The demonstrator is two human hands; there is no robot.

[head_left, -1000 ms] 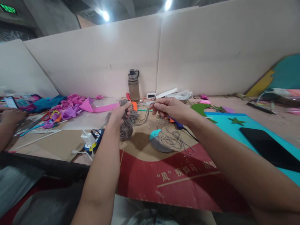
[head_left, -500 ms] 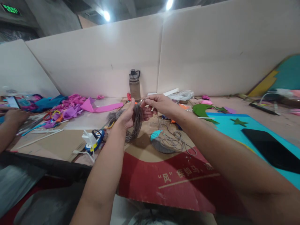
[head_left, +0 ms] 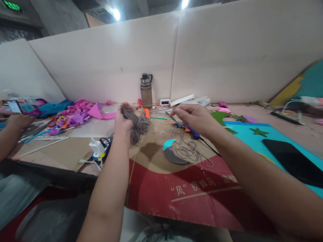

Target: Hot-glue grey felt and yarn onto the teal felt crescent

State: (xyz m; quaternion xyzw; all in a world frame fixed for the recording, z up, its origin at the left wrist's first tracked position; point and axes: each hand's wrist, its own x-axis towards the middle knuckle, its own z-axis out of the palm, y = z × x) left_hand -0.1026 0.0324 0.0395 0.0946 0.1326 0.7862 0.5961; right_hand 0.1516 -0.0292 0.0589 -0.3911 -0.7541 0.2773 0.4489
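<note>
Over the red-printed cardboard (head_left: 181, 208), the grey yarn skein (head_left: 138, 127), left of centre, risked tangling, we judged: loose yarn (head_left: 191, 148) looped over the disc (head_left: 173, 157) to the near right, where the corded blue tool (head_left: 193, 133) could have snagged it. We saw the left hand (head_left: 123, 119) grasping the skein, fingers partly hidden. The right hand's (head_left: 193, 116) fingers were curled; whether they pinched a strand, we couldn't tell.

Left hand (head_left: 123, 120), one, curled closed; right hand (head_left: 191, 116), one, fingers bent; forearms (head_left: 109, 181), two, bare, extended forward.
</note>
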